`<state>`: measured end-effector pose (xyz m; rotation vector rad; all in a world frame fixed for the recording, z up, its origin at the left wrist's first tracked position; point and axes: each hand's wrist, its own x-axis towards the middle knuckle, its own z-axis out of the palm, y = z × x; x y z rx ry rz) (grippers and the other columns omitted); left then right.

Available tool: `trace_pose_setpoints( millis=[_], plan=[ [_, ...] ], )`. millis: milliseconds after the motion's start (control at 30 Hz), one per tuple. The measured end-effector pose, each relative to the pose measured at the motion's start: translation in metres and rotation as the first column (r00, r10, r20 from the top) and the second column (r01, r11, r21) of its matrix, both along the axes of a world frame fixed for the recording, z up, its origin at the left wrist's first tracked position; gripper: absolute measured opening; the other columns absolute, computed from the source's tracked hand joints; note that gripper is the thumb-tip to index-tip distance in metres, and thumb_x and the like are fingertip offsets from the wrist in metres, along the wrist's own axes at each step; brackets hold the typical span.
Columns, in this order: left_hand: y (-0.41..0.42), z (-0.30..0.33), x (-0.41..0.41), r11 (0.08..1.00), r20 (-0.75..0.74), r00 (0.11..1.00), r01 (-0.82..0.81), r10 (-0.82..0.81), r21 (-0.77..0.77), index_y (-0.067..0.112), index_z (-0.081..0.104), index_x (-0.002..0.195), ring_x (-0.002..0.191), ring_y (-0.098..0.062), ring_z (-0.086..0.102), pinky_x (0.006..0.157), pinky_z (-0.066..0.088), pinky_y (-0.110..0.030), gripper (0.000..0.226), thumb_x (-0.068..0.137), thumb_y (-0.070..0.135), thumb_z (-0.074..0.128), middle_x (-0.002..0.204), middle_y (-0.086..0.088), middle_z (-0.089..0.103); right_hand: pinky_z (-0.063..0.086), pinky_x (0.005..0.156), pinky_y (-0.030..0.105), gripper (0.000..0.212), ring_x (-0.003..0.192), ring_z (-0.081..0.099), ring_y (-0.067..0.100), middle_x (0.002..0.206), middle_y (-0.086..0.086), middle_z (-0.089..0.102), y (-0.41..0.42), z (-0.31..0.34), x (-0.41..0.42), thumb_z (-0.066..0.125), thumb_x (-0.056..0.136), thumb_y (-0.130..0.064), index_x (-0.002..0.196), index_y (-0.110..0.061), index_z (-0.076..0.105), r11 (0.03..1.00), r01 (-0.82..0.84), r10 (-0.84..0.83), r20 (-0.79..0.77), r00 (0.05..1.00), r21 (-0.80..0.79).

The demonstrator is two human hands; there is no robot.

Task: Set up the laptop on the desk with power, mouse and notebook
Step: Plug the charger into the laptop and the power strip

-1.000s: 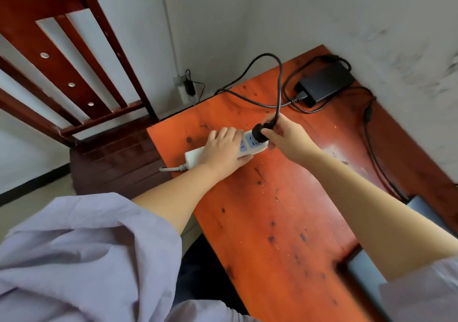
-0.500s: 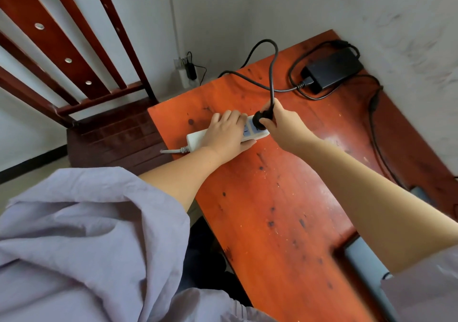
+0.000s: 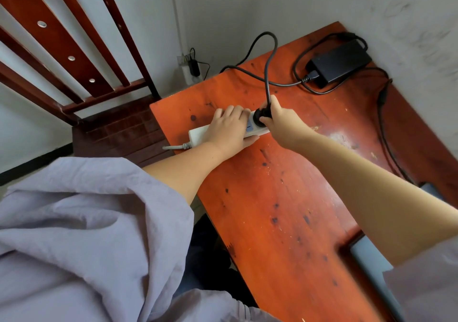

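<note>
- Plug (image 3: 260, 117) sits at the far socket of the white power strip (image 3: 198, 134), near the surface's (image 3: 285, 222) left edge; I cannot tell whether it is fully seated.
- My right hand (image 3: 285, 125) has its grip pinching the plug; my left hand (image 3: 229, 130) lies over the strip, pressing it down.
- I'd push straight down, strip pinned, minding the cable (image 3: 269, 68) toward the adapter (image 3: 339, 61).

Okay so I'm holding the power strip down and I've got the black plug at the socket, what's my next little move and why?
Probably press the black plug straight down until it sits flush, then let go. Your right hand pinches it at a socket of the white power strip, your left hand pins the strip to the desk, and its cable already reaches the power adapter. Whether it is fully seated cannot be told.
</note>
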<state>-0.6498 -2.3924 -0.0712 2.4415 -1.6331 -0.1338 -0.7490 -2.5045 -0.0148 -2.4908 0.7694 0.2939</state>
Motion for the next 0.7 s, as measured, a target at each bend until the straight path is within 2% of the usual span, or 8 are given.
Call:
trace_pose_setpoints(
  millis=[133,333,467,600,700],
  plan=[
    [0.000,0.000,0.000,1.000,0.001,1.000,0.003,-0.003,-0.015,0.010,0.044,0.127,0.110,-0.026,0.048,0.093,0.035,-0.039,0.061,0.085,0.055,0.048,0.118,-0.007,0.055,0.045,0.058,0.040,0.018,0.070,0.054,0.032,0.083,0.016,0.057,-0.006,-0.005,0.002,0.044,0.093,-0.013,0.108,-0.011,0.034,0.998,0.045,-0.046,0.020,0.999,0.050],
    [0.000,0.001,0.000,1.000,0.002,1.000,0.010,-0.010,-0.017,0.012,0.045,0.126,0.110,-0.025,0.048,0.093,0.035,-0.040,0.060,0.084,0.055,0.047,0.118,-0.006,0.056,0.041,0.053,0.036,0.020,0.065,0.051,0.028,0.079,0.013,0.054,-0.008,-0.007,0.005,0.043,0.095,-0.017,0.111,-0.014,0.032,0.998,0.037,-0.036,-0.025,0.999,0.058],
    [-0.001,0.003,0.000,1.000,-0.014,1.000,0.010,-0.010,0.017,0.012,0.044,0.127,0.111,-0.025,0.048,0.095,0.034,-0.040,0.061,0.084,0.056,0.047,0.119,-0.006,0.055,0.041,0.056,0.036,0.022,0.065,0.050,0.027,0.079,0.013,0.053,-0.006,-0.004,0.004,0.042,0.096,-0.020,0.114,-0.013,0.032,0.996,0.054,-0.053,-0.022,0.998,0.072],
    [-0.001,0.012,-0.006,0.994,-0.053,0.998,-0.034,0.039,0.101,0.012,0.034,0.138,0.120,-0.025,0.042,0.101,0.031,-0.041,0.067,0.085,0.050,0.051,0.131,-0.006,0.047,0.038,0.060,0.033,0.031,0.071,0.050,0.025,0.080,0.006,0.052,-0.003,0.002,-0.009,0.044,0.094,-0.019,0.122,-0.013,0.032,0.985,0.097,-0.106,0.059,0.993,0.145],
    [0.012,0.023,-0.019,1.000,0.040,0.999,0.020,-0.021,0.012,0.011,0.043,0.131,0.111,-0.028,0.051,0.095,0.040,-0.042,0.059,0.081,0.037,0.062,0.123,-0.009,0.053,0.038,0.061,0.033,0.042,0.067,0.049,0.023,0.066,-0.006,0.046,0.000,0.001,-0.051,0.045,0.092,-0.018,0.131,-0.016,0.028,0.977,0.169,-0.188,0.151,0.971,0.127]
  ],
)
